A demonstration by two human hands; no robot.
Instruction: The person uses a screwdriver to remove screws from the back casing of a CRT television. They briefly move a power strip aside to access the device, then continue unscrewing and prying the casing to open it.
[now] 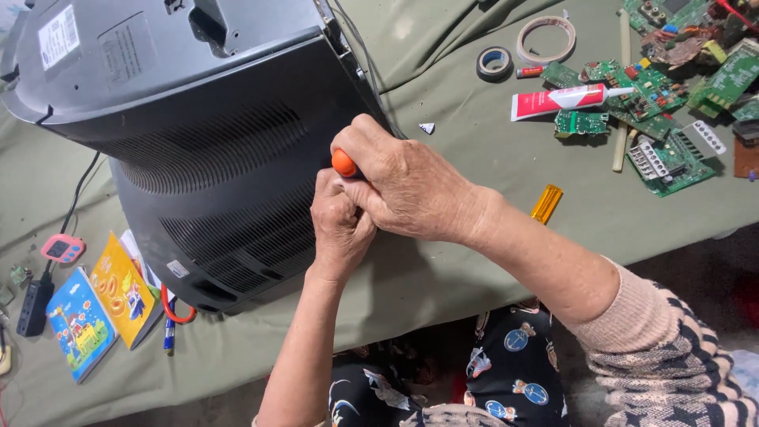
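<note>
A big black television casing [198,119] lies back-side up on a green cloth [474,205], its vent slots facing me. Against its right side both hands grip one tool with an orange handle end [344,163], most likely a screwdriver; its shaft is hidden. My right hand [403,186] wraps over the handle from above. My left hand [340,225] is clenched just below it, touching the right hand. The tool's tip points into the casing's edge.
A yellow tool handle [546,203] lies by my right wrist. Far right: several green circuit boards [656,103], a red-and-white tube [561,100], two tape rolls [522,47]. Left: two colourful booklets [99,312], a pink gadget [62,248], a black plug [34,306].
</note>
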